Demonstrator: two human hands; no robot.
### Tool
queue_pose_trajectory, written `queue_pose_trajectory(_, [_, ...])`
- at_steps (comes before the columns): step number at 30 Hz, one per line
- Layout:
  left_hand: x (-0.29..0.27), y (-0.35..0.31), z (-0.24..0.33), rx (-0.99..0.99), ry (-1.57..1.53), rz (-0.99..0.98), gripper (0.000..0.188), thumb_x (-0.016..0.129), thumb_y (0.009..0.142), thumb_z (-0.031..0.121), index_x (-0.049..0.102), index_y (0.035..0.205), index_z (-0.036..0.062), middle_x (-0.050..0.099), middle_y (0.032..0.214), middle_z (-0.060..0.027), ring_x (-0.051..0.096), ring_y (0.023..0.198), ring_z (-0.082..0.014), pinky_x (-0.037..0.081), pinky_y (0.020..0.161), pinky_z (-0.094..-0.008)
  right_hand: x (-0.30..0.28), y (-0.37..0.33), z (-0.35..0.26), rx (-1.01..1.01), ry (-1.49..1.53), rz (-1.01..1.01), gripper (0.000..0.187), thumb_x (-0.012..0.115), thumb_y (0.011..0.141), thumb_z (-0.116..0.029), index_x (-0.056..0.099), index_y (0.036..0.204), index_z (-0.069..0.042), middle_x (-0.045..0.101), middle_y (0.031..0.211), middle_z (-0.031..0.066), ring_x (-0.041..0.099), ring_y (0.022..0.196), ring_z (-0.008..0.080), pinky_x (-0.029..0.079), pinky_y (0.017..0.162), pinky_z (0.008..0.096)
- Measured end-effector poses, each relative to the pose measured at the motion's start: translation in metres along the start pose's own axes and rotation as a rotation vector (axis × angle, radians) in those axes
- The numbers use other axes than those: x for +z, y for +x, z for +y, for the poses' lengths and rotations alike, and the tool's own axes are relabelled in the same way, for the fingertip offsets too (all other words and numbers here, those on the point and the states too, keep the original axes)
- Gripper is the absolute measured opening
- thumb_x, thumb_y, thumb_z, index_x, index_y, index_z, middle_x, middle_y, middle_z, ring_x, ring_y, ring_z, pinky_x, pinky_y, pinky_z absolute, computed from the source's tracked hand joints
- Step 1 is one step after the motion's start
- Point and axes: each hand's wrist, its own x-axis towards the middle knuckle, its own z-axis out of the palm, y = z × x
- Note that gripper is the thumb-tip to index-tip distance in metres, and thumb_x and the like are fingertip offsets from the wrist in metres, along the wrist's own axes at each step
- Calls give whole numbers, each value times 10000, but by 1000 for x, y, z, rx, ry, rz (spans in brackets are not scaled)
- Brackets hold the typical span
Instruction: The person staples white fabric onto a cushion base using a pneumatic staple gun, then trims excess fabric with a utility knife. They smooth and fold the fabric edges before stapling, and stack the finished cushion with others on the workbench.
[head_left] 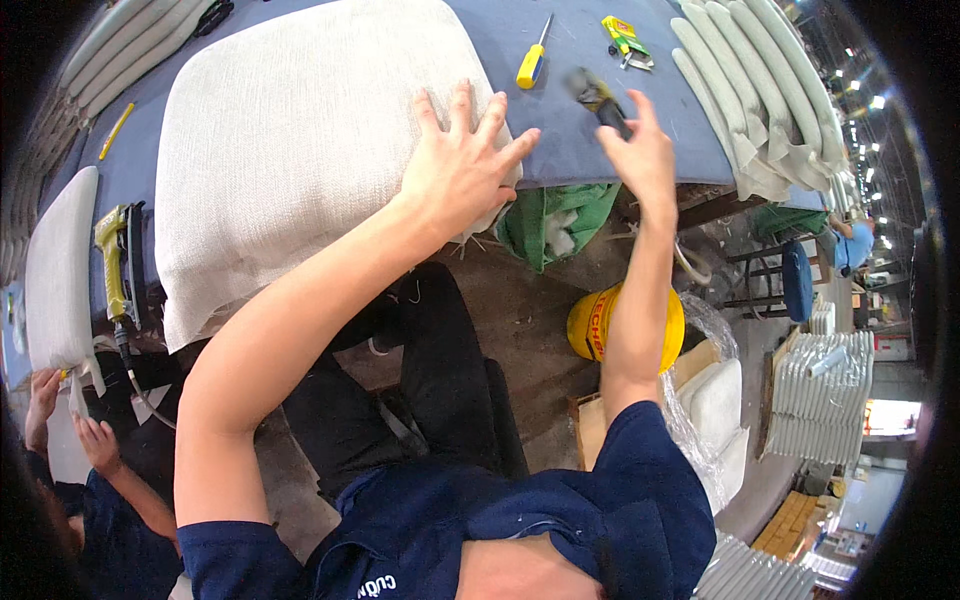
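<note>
A cream fabric-covered seat cushion lies on the blue-grey table, its loose fabric edge toward me. My left hand rests on its right part, fingers spread flat. Off the cushion's right side, my right hand is over the table's front edge with thumb and forefinger apart. Just beyond them is a black-and-yellow hand tool, like pliers, smeared by motion; its handle end reaches between those fingertips, with no firm grip visible. Farther back lies a yellow-handled screwdriver, and right of it a small green-and-yellow packet.
A yellow staple gun with a hose lies left of the cushion. Stacked cushion pieces stand at the table's right. Below hang a green bag and, lower, a yellow bucket. At far left another person's hands work on a cushion.
</note>
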Motion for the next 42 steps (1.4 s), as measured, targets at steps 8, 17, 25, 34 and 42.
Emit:
queue_pose_trajectory(8, [2, -5, 6, 7, 6, -1, 862, 756, 867, 597, 413, 1623, 365, 405, 1662, -147, 377, 1496, -471, 364, 1071, -793, 17, -180, -22, 376, 1621, -225, 424, 600, 951, -119, 527, 1355, -12, 500, 759, 28, 529, 704, 190, 476, 794, 395])
queue_pose_trajectory(17, [7, -1, 6, -4, 51, 16, 885, 807, 846, 480, 406, 1626, 362, 407, 1665, -148, 369, 1510, -458, 350, 1098, -786, 86, -236, -34, 173, 831, -46, 190, 751, 975, -85, 715, 1116, 36, 757, 967, 75, 722, 815, 192, 561, 757, 352])
queue_pose_trajectory(25, [9, -3, 7, 0, 28, 64, 782, 751, 876, 355, 461, 1602, 357, 424, 1655, -155, 388, 1494, -471, 333, 1093, -803, 91, -228, -34, 102, 759, -35, 129, 767, 899, -44, 739, 1005, 23, 768, 910, 125, 738, 778, 267, 557, 730, 371])
queue_pose_trajectory(34, [3, 3, 1, 18, 4, -40, 878, 825, 846, 397, 410, 1620, 390, 354, 1702, -131, 312, 1543, -500, 320, 1099, -826, 79, -201, -17, 28, 671, -144, 133, 770, 931, -154, 760, 955, -23, 739, 820, 53, 679, 694, 205, 523, 659, 355])
queue_pose_trajectory(42, [1, 59, -72, -60, -246, -223, 522, 312, 1128, 554, 449, 1609, 404, 305, 1743, -77, 164, 1614, -464, 57, 1187, -840, 79, -199, -37, 241, 1198, -165, 209, 757, 1009, -195, 715, 1123, -25, 646, 815, -29, 576, 676, 54, 460, 590, 255])
